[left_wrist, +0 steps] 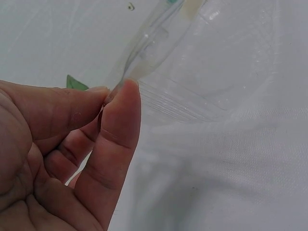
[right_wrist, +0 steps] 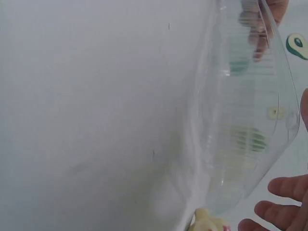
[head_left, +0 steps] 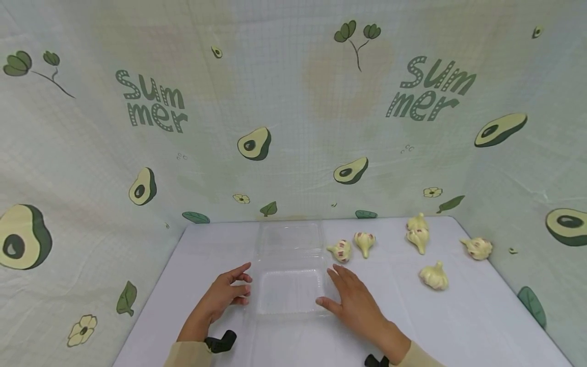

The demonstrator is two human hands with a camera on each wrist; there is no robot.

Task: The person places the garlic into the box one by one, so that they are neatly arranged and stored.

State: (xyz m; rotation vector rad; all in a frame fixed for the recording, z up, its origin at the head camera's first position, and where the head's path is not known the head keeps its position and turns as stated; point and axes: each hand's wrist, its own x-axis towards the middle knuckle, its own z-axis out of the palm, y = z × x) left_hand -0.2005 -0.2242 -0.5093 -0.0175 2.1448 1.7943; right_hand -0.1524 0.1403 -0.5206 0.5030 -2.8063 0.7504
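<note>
Six pale cream garlic bulbs with knobbly cloves and stubby stems [head_left: 433, 277] lie on the white-covered tabletop [head_left: 477, 316], all right of centre; two of them touch near the far edge, and two lie just beside the box; behind stands a pale cloth wall printed with avocados [head_left: 293, 92]. A clear, thin-walled plastic clamshell box [head_left: 291, 291] sits mid-table between the hands, unfolded, its lid half on the far side and its base nearer the person. Left hand [head_left: 223, 295]: thumb and finger come together at the rim, apparently pinching it in the left wrist view; right hand [head_left: 355, 299]: fingers spread apart beside the right wall, not clamped on anything; whether its thumb touches the rim, I cannot tell. Handling, my judgement: very light, springy, smooth enough to slip; the walls would buckle or crease under a squeeze; best hold is the rim at both sides, lightly.
</note>
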